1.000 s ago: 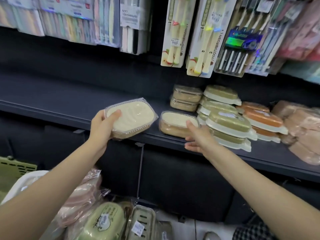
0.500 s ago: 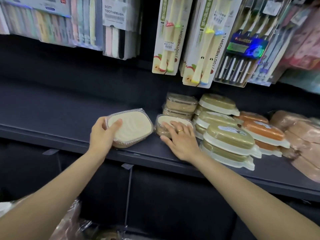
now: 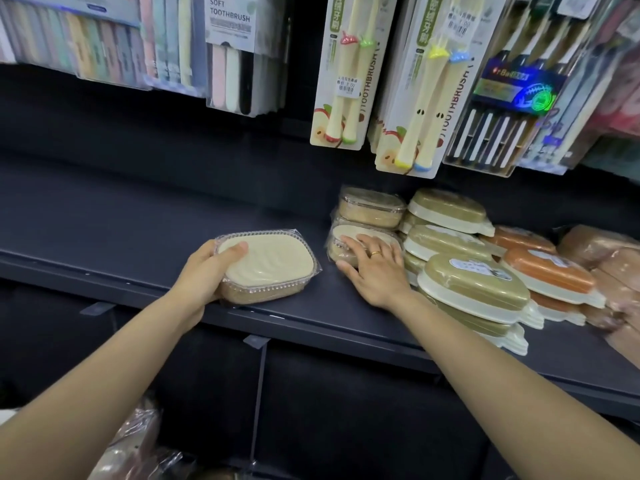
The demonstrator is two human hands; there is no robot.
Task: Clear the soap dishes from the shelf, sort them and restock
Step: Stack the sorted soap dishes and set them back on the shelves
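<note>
My left hand (image 3: 204,271) grips a wrapped cream soap dish with a tan base (image 3: 273,268), resting on the front of the dark shelf (image 3: 104,237). To its right, my right hand (image 3: 374,268) lies flat, fingers straight, on a second cream dish (image 3: 346,237) that sits against a tan dish stack (image 3: 372,207). Olive-lidded dishes (image 3: 474,282) are stacked further right, then orange ones (image 3: 547,275).
Toothbrush packs (image 3: 343,71) hang just above the shelf's back. Pink wrapped dishes (image 3: 609,268) fill the far right. The shelf's left half is bare. Below the shelf, wrapped items (image 3: 138,445) lie at the lower left.
My left hand has set its cream dish down onto the shelf. My right hand pushed the second dish back against the tan stack and now lies on top of it.
</note>
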